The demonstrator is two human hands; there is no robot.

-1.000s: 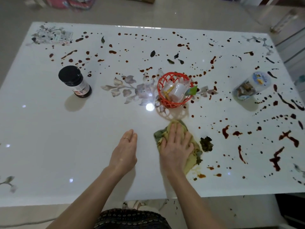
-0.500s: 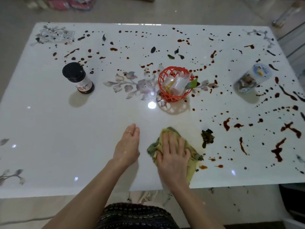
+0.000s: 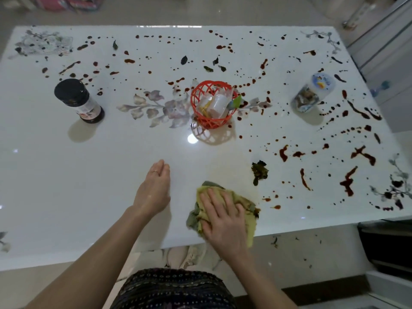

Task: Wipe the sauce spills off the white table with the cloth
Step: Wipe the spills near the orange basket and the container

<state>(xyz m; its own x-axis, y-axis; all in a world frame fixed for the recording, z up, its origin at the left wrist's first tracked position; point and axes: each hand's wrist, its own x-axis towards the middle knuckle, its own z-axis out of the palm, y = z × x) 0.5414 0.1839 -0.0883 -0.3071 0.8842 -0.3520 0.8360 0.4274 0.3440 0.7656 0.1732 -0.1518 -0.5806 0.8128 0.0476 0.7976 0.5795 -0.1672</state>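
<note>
So the right hand (image 3: 225, 221) is pressed flat, fingers spread, on a crumpled yellow-green cloth (image 3: 244, 202) right at the near edge of the glossy white table (image 3: 66, 186), part of it hanging over. Left hand (image 3: 153, 190) lies open beside it, holding nothing. Dark red-brown sauce spills (image 3: 347, 179) cover the right side and far half. An orange plastic basket (image 3: 211, 105) sits mid-table, a black-capped jar (image 3: 78, 100) far left.

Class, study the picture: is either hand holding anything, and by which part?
The right hand presses flat on the middle of the yellow-green cloth near the table's front edge; no closed grip. The left hand rests on the table, holding nothing.
</note>
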